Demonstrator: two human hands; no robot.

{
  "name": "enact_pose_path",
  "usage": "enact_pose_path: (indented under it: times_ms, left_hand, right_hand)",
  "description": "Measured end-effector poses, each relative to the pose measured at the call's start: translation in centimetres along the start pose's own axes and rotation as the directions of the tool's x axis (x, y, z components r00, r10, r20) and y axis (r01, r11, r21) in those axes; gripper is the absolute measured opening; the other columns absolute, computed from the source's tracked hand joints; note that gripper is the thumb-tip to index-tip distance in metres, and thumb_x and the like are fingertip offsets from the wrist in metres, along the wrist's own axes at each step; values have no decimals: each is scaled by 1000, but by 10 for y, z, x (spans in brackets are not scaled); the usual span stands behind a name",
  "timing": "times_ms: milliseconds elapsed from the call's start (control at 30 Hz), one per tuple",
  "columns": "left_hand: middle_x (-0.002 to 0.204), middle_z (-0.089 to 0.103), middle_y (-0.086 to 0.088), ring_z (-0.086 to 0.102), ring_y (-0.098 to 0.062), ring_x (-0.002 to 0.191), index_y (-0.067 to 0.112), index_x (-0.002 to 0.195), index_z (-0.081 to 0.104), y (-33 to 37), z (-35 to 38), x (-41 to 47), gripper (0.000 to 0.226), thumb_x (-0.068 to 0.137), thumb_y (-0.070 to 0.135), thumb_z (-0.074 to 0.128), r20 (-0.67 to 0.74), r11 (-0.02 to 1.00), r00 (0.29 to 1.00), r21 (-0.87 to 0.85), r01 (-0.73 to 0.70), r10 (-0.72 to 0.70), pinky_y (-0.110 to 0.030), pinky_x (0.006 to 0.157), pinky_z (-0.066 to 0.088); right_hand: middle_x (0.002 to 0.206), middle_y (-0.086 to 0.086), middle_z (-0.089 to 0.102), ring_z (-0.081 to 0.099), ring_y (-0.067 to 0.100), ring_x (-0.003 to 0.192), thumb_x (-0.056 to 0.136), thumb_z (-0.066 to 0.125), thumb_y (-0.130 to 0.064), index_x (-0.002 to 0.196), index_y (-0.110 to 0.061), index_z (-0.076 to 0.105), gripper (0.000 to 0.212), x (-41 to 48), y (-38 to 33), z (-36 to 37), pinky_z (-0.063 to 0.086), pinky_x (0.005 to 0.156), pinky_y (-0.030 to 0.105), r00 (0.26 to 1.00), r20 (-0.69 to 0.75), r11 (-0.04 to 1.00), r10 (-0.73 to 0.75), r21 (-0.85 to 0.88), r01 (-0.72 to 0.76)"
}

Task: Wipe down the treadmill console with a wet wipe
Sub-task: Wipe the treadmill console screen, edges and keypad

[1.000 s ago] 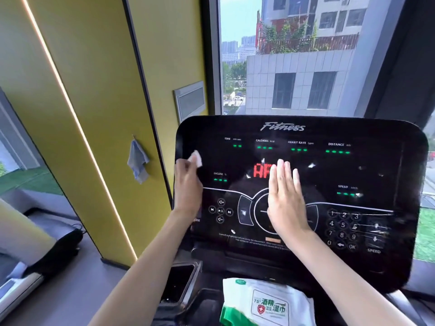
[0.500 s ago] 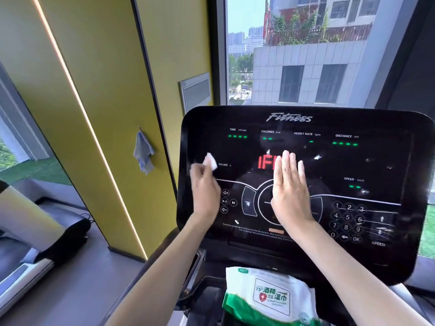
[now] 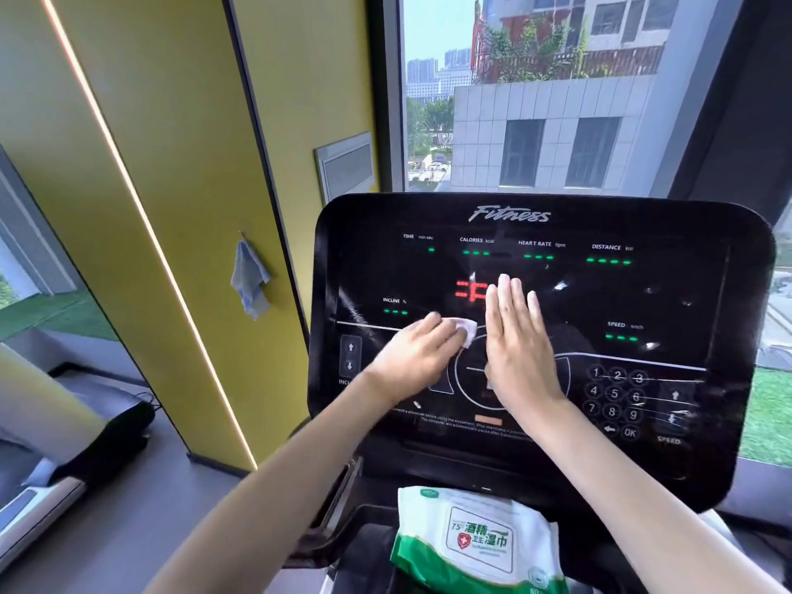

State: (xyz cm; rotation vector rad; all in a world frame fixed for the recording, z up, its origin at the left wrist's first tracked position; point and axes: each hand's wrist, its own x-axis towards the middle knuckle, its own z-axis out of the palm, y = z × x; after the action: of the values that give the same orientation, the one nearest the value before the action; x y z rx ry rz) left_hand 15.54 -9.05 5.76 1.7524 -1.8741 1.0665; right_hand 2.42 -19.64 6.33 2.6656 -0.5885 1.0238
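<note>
Two hands on the black treadmill console [image 3: 535, 225], one of them with a white wet wipe [image 3: 466, 329].

The console fills the centre and right of the frame, and the wipe lies on its face just left of the middle, below the red digits and above the round dial marking. The left hand [image 3: 418, 358] comes in from the lower left and holds the wipe against the panel under its bent fingers, so only a crumpled white corner shows past the fingertips; this hand is a little blurred. The right hand [image 3: 518, 349] is just beside it, fully open, palm flat on the panel with straight fingers close together pointing up, and it holds nothing. A green and white pack of wipes [image 3: 475, 538] lies below the console at the bottom centre. A blue cloth [image 3: 250, 278] hangs on the yellow wall [image 3: 171, 165] at the left.
</note>
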Motion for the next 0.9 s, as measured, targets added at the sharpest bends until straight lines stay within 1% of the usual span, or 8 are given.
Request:
enact_pose_path:
  times_ms: [67, 200, 267, 367, 567, 733, 833, 900]
  left_hand:
    - [85, 60, -10, 48, -24, 71, 2, 92, 63, -28, -10, 6, 24, 82, -11, 45, 0, 997, 998, 45, -60, 60, -31, 67, 46]
    - [85, 58, -10, 51, -24, 73, 1, 95, 60, -48, -17, 13, 30, 73, -16, 48, -213, 935, 911, -43, 353, -354, -33, 65, 49]
    - [86, 56, -7, 48, -23, 71, 3, 93, 60, -30, -7, 5, 25, 80, -11, 44, -126, 997, 989, 2, 77, -77, -32, 64, 48]
    - [81, 58, -7, 49, -22, 70, -1, 92, 64, -30, -8, 1, 23, 94, -1, 42, 87, 924, 923, 42, -380, 375, -32, 66, 50]
    - [82, 57, -11, 52, -27, 71, 3, 92, 58, -49, -14, 18, 25, 79, -12, 43, -56, 994, 994, -63, 88, -92, -37, 61, 49]
    - [79, 57, -8, 49, -23, 69, 1, 93, 61, -41, -15, 7, 12, 87, -4, 52, 175, 872, 856, -26, -489, 486, -32, 63, 48]
    - [85, 56, -12, 51, -27, 73, 1, 97, 58, -63, -21, 29, 26, 80, -13, 46, 22, 997, 997, -40, -69, 70, -35, 62, 48]
    - [85, 53, -14, 52, -29, 74, 1, 100, 55, -66, -22, 36, 28, 79, -15, 45, -120, 956, 954, -139, 260, -276, -39, 62, 49]
  right_hand:
    - [146, 33, 24, 23, 44, 137, 74, 56, 5, 138, 14, 26, 71, 1, 3, -2, 24, 111, 53, 999, 36, 999, -23, -44, 25]
    - [146, 31, 26, 24, 43, 137, 60, 73, 3, 138, 13, 26, 92, 2, 1, -3, 24, 112, 52, 993, 117, 996, 3, -85, 7]
    - [146, 31, 25, 24, 43, 137, 64, 66, 6, 139, 13, 26, 85, 2, 1, -4, 24, 111, 53, 996, 95, 997, -4, -72, 11]
    - [147, 30, 25, 23, 42, 137, 66, 63, 6, 139, 12, 26, 82, 2, 2, -4, 25, 111, 52, 997, 78, 998, -10, -60, 15]
    - [146, 30, 26, 25, 41, 137, 63, 63, 9, 139, 12, 27, 83, 1, 3, -6, 24, 112, 51, 996, 84, 998, -12, -64, 18]
    - [146, 27, 31, 29, 38, 136, 60, 68, 11, 138, 9, 32, 85, 1, 7, -5, 25, 112, 49, 997, 69, 1000, -15, -4, 15]
    - [143, 25, 36, 34, 36, 134, 54, 72, 11, 136, 8, 38, 88, 2, 10, -5, 27, 111, 49, 998, 54, 1000, -18, 26, 17]
    - [142, 24, 38, 36, 36, 133, 52, 71, 13, 135, 8, 40, 89, 2, 11, -4, 28, 110, 48, 999, 43, 998, -15, 55, 13]
